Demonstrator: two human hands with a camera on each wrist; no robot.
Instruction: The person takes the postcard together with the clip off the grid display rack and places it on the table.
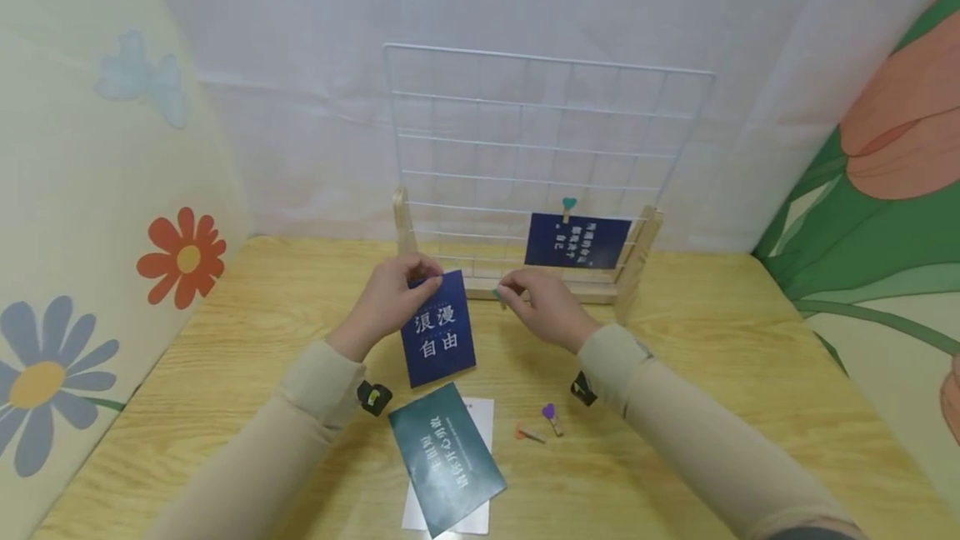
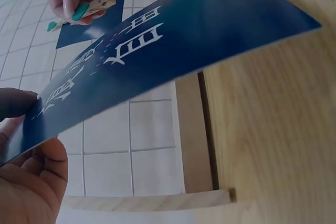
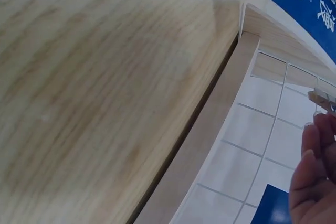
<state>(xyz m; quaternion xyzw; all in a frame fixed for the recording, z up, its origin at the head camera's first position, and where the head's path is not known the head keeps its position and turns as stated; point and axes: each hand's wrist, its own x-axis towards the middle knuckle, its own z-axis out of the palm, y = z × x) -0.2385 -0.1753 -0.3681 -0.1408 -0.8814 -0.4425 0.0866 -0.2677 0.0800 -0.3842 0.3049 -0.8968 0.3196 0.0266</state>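
My left hand (image 1: 395, 297) pinches the top edge of a dark blue card (image 1: 442, 340) with white characters, holding it upright in front of the wire grid rack (image 1: 480, 161). In the left wrist view the card (image 2: 173, 51) spans the picture, thumb on one face and fingers behind. To its right, my right hand (image 1: 546, 305) pinches a small wooden clothespin (image 2: 100, 4) with a teal end, apart from the card. A second blue card (image 1: 577, 242) hangs sideways low on the grid under a teal heart clothespin (image 1: 568, 208).
A dark green card (image 1: 447, 457) lies over a white sheet (image 1: 482, 515) near the front. Purple (image 1: 551, 417) and orange (image 1: 531, 433) clothespins lie right of them. Wooden feet (image 1: 637, 265) carry the rack on the wood-grain table (image 1: 720, 373). Flowered panels (image 1: 180, 190) stand at the sides.
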